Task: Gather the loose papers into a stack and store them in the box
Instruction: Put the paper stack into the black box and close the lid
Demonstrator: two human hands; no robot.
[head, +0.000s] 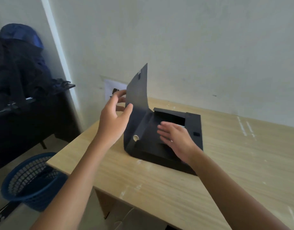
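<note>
Best bet here: keep the lid flap (pixel 138 90) propped up and away until the inner flaps (pixel 148 130) sit flat. Left hand (pixel 114 117) pinching the flap's left edge, thumb in front, fingers behind. Black box file (pixel 195 130) lying open on the wooden desk (pixel 242 155). Right hand (pixel 174 138) flat, fingers spread, pressing inside, holding nothing. Papers probably tucked underneath, only a pale sliver showing.
</note>
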